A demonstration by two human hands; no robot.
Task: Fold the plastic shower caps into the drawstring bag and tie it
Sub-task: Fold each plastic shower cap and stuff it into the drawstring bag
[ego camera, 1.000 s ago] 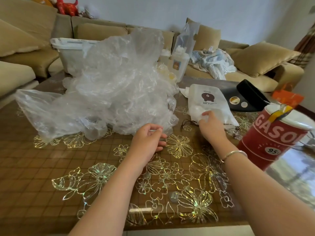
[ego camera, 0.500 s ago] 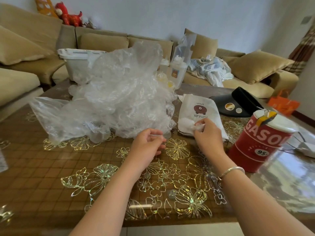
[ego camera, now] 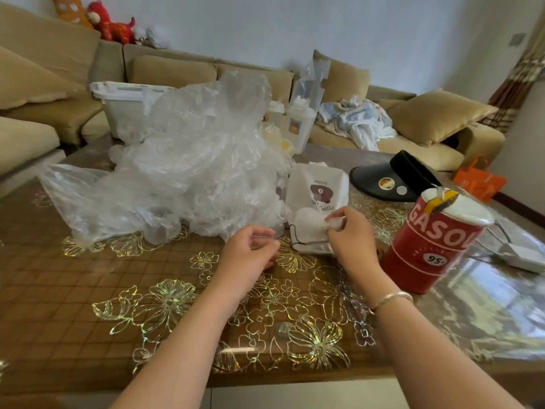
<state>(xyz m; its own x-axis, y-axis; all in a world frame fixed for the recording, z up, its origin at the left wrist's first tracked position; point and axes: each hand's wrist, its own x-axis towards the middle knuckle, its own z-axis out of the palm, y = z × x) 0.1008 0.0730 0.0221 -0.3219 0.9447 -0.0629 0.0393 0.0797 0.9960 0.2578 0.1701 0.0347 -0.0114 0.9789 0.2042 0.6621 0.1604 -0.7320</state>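
Shower caps of clear crinkled plastic lie heaped on the far left part of the brown flower-patterned bench. Just right of the heap lies the white drawstring bag with a brown bear print, its dark cord looped at the near end. Right hand: grip closed, fingers pinching a small wad of clear plastic at the bag's near opening; half a second earlier this hand lay lower on the bag, and it has since lifted the wad slightly. Left hand: fingers curled, pinching a thin strip of clear plastic at the near edge of the heap, as before. Beside the right wrist stands a red cylindrical tin lettered in white. Beyond the bag lies a black sun visor. Behind the heap stands a white plastic tub, with a tan sofa beyond the bench.
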